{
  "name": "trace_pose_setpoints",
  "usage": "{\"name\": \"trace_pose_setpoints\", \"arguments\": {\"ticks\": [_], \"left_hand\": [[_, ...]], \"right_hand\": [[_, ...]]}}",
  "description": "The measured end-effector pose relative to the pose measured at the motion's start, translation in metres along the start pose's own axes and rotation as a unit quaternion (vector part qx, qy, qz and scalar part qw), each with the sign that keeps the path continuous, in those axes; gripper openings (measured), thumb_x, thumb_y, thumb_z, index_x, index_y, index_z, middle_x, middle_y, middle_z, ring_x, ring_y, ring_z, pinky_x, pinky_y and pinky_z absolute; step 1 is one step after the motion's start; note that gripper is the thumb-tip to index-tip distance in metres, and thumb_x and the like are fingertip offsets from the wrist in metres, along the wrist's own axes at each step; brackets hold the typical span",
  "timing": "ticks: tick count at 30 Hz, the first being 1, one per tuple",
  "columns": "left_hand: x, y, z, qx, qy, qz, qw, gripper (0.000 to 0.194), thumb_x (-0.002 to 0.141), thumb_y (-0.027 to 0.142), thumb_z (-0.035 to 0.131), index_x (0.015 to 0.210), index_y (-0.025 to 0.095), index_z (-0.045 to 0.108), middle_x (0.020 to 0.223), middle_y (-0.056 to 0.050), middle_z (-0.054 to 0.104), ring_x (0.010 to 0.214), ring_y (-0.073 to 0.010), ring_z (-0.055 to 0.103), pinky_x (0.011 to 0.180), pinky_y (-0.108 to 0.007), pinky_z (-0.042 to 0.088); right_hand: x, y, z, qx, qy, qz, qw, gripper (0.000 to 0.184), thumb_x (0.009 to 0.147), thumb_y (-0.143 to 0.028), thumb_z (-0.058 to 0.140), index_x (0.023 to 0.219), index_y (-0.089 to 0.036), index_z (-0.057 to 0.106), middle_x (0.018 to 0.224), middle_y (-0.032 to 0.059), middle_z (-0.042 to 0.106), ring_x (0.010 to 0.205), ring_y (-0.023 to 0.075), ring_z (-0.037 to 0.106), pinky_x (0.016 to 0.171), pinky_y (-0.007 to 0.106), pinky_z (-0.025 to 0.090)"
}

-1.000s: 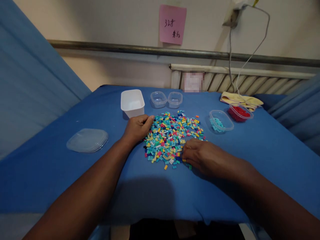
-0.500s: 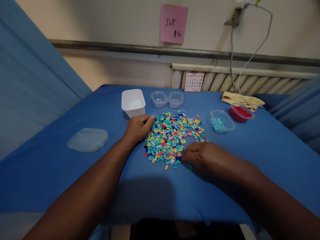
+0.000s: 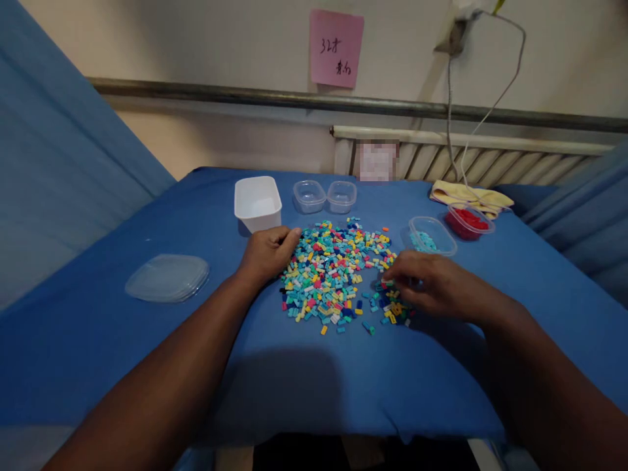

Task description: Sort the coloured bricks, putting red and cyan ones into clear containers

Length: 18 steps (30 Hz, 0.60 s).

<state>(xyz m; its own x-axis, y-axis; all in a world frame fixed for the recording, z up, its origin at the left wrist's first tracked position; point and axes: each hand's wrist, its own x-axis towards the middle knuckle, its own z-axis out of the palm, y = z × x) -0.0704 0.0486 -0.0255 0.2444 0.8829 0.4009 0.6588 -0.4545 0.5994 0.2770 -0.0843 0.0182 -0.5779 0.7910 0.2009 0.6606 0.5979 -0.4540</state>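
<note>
A wide pile of small toy building bricks (image 3: 326, 271) in many colours lies in the middle of the blue-covered table. My left hand (image 3: 267, 254) rests against the pile's left edge, fingers curled under and thumb along the top; whatever they may enclose is hidden. Over the pile's right side is my right hand (image 3: 424, 284), bent at the wrist with its fingers drawn together and pointing down. Small bricks show at its fingertips, but I cannot make out which one it grips. Beneath it lies a smaller cluster of loose bricks (image 3: 392, 311), partly covered by the hand.
Behind the pile stand a white tub (image 3: 258, 203) and two clear containers (image 3: 309, 196). To the right are a container of light-blue bricks (image 3: 432, 237), one of red bricks (image 3: 470, 222) and a yellow cloth (image 3: 471, 196). Stacked clear lids (image 3: 167, 278) lie left.
My right hand has risen and moved right and away from me, off the pile's near edge. Loose bricks now show apart from the main pile. My left hand stays put.
</note>
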Motion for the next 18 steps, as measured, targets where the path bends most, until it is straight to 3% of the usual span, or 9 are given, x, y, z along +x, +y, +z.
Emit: {"name": "trace_pose_setpoints", "arguments": {"ticks": [2, 6, 11, 18], "left_hand": [[0.0, 0.0, 0.0, -0.001, 0.0, 0.001, 1.0, 0.054, 0.101, 0.055, 0.055, 0.061, 0.019, 0.055, 0.055, 0.003, 0.043, 0.057, -0.0127, 0.043, 0.057, -0.029, 0.026], [0.0, 0.001, 0.0, -0.004, 0.001, -0.004, 1.0, 0.053, 0.101, 0.053, 0.056, 0.06, 0.019, 0.053, 0.055, 0.003, 0.043, 0.057, -0.0125, 0.043, 0.057, -0.029, 0.027], [-0.001, 0.003, -0.001, -0.006, 0.001, -0.002, 1.0, 0.053, 0.101, 0.053, 0.055, 0.06, 0.019, 0.053, 0.055, 0.003, 0.043, 0.057, -0.0126, 0.043, 0.057, -0.029, 0.026], [0.0, 0.004, -0.002, 0.0, 0.009, 0.013, 1.0, 0.053, 0.102, 0.051, 0.055, 0.06, 0.019, 0.05, 0.055, 0.003, 0.043, 0.057, -0.0125, 0.043, 0.057, -0.029, 0.026]], "right_hand": [[0.004, -0.015, 0.008, 0.008, -0.059, -0.027, 0.998, 0.03, 0.096, -0.008, 0.059, 0.12, -0.02, 0.072, 0.105, 0.0072, 0.072, 0.094, 0.0194, 0.067, 0.084, 0.031, 0.052], [0.011, -0.039, 0.025, -0.069, -0.123, -0.032, 0.99, 0.022, 0.105, -0.013, 0.052, 0.096, -0.018, 0.071, 0.094, 0.0062, 0.069, 0.083, 0.0177, 0.06, 0.076, 0.031, 0.045], [0.012, -0.037, 0.03, -0.125, -0.116, -0.024, 0.985, 0.025, 0.109, -0.018, 0.049, 0.094, -0.018, 0.069, 0.09, 0.0062, 0.069, 0.08, 0.0182, 0.058, 0.074, 0.032, 0.041], [0.01, -0.027, 0.018, -0.023, -0.05, 0.026, 0.998, 0.01, 0.1, -0.018, 0.058, 0.102, -0.02, 0.067, 0.092, 0.0035, 0.072, 0.078, 0.0167, 0.064, 0.073, 0.029, 0.045]]}}
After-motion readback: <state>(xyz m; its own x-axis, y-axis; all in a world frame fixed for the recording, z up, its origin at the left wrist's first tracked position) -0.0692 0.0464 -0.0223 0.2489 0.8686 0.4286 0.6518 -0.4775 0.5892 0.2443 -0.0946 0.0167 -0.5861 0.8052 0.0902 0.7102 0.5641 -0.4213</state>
